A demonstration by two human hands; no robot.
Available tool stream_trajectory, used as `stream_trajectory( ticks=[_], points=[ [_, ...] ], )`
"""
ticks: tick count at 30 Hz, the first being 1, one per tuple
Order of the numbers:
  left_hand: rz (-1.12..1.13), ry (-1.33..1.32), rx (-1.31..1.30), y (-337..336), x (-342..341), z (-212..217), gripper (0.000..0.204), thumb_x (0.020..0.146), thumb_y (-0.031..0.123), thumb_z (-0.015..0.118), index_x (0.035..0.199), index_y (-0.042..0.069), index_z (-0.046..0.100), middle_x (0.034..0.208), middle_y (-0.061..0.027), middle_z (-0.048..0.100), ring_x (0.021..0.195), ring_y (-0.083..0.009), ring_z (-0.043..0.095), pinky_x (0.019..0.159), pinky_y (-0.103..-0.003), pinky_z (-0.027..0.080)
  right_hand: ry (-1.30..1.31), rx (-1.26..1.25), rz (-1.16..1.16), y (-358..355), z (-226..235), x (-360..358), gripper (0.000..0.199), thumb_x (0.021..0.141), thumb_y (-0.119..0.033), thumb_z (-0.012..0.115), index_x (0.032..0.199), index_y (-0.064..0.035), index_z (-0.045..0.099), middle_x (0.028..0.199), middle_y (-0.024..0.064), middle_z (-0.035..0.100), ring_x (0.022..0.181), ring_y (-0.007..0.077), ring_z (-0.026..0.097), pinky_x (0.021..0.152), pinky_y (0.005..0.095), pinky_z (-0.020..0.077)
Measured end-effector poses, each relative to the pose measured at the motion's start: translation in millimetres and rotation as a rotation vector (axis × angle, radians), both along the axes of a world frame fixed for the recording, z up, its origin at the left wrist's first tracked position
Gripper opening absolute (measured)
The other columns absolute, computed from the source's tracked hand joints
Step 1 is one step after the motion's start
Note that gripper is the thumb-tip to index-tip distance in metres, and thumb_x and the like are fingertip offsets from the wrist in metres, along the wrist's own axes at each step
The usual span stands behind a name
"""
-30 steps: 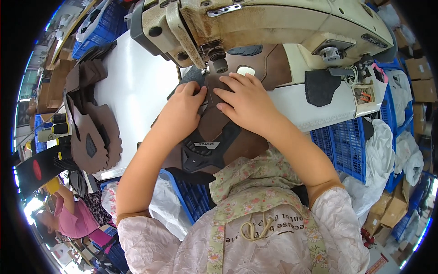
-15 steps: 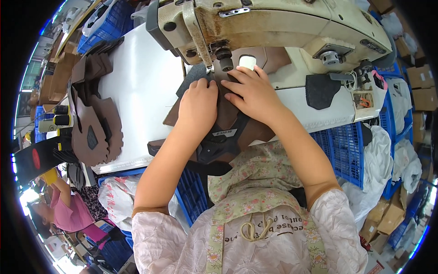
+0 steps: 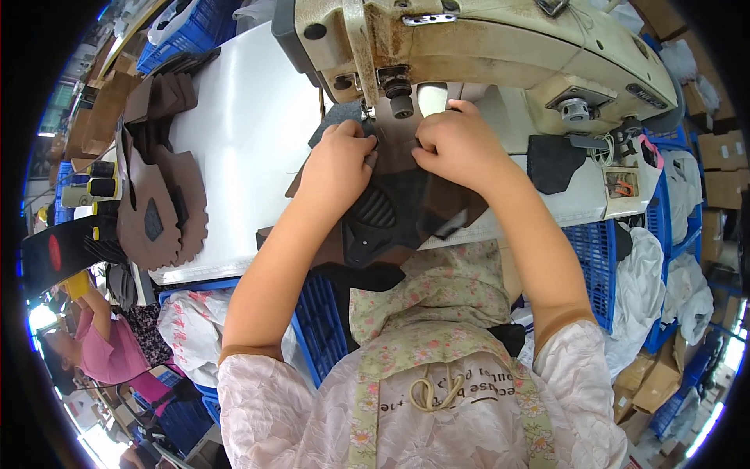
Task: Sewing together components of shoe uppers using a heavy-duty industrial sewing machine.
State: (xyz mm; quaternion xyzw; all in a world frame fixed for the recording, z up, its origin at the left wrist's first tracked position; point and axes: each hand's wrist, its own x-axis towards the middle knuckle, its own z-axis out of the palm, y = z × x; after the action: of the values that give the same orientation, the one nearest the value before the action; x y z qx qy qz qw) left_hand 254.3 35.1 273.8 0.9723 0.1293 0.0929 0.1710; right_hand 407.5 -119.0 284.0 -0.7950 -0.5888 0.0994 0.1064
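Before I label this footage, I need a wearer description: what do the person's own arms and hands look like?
The left hand and right hand are ungloved, and no watch or bracelet shows. The loose, elbow-length left sleeve and matching right sleeve are pale pinkish-white fabric with a leaf-like texture.

The person wears a pale pinkish-white top (image 3: 293, 426) with a raised leafy texture and loose, short sleeves (image 3: 574, 363). Over it goes a light green apron (image 3: 426, 340) with pink flowers and matching floral straps (image 3: 365, 414). A beige cord (image 3: 426, 395) makes a bow beside dark lettering (image 3: 478, 388) on the chest. Both hands (image 3: 337, 168) are bare.
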Motion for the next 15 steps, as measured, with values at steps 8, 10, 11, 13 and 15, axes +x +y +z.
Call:
stream_trajectory(
  ticks=[8, 10, 11, 13, 15],
  points=[
    [0.073, 0.071, 0.001, -5, 4, 0, 0.014, 0.082, 0.009, 0.064, 0.092, 0.002, 0.071, 0.099, -0.0121, 0.068, 0.089, -0.0350, 0.065, 0.079, -0.043, 0.053, -0.103, 0.158, 0.211, -53, -12, -18, 0.051, 0.076, -0.043, 0.073, 0.114, -0.0099, 0.066, 0.136, 0.0111, 0.055, 0.125, 0.0292, 0.050, 0.111, 0.0592, 0.0286],
    [0.072, 0.043, 0.068, -9, 4, -6, 0.011, 0.083, 0.009, 0.063, 0.087, 0.003, 0.070, 0.101, -0.0112, 0.068, 0.088, -0.0345, 0.066, 0.077, -0.043, 0.053, -0.063, 0.160, 0.195, -59, -19, -21, 0.061, 0.075, -0.047, 0.073, 0.123, -0.0103, 0.063, 0.145, 0.0115, 0.049, 0.132, 0.0301, 0.043, 0.111, 0.0594, 0.0275],
    [0.075, 0.041, 0.068, -9, 4, -7, 0.011, 0.083, 0.009, 0.063, 0.087, 0.003, 0.070, 0.101, -0.0112, 0.068, 0.088, -0.0345, 0.066, 0.077, -0.043, 0.053, -0.041, 0.166, 0.183, -61, -22, -22, 0.067, 0.076, -0.049, 0.073, 0.128, -0.0103, 0.060, 0.147, 0.0119, 0.046, 0.134, 0.0301, 0.041, 0.111, 0.0588, 0.0270],
    [0.064, 0.063, 0.094, -9, 4, -7, 0.009, 0.082, 0.008, 0.062, 0.085, 0.003, 0.070, 0.098, -0.0107, 0.067, 0.087, -0.0332, 0.066, 0.076, -0.043, 0.053, -0.020, 0.171, 0.167, -62, -26, -24, 0.073, 0.076, -0.052, 0.072, 0.134, -0.0102, 0.057, 0.150, 0.0123, 0.043, 0.136, 0.0300, 0.039, 0.111, 0.0582, 0.0265],
    [0.056, 0.082, 0.121, -7, 5, -5, 0.009, 0.081, 0.007, 0.062, 0.084, 0.004, 0.070, 0.096, -0.0104, 0.066, 0.087, -0.0326, 0.065, 0.076, -0.043, 0.053, -0.020, 0.218, 0.136, -59, -28, -29, 0.072, 0.078, -0.054, 0.070, 0.133, -0.0091, 0.057, 0.150, 0.0131, 0.042, 0.135, 0.0314, 0.039, 0.110, 0.0571, 0.0267]
  ],
)
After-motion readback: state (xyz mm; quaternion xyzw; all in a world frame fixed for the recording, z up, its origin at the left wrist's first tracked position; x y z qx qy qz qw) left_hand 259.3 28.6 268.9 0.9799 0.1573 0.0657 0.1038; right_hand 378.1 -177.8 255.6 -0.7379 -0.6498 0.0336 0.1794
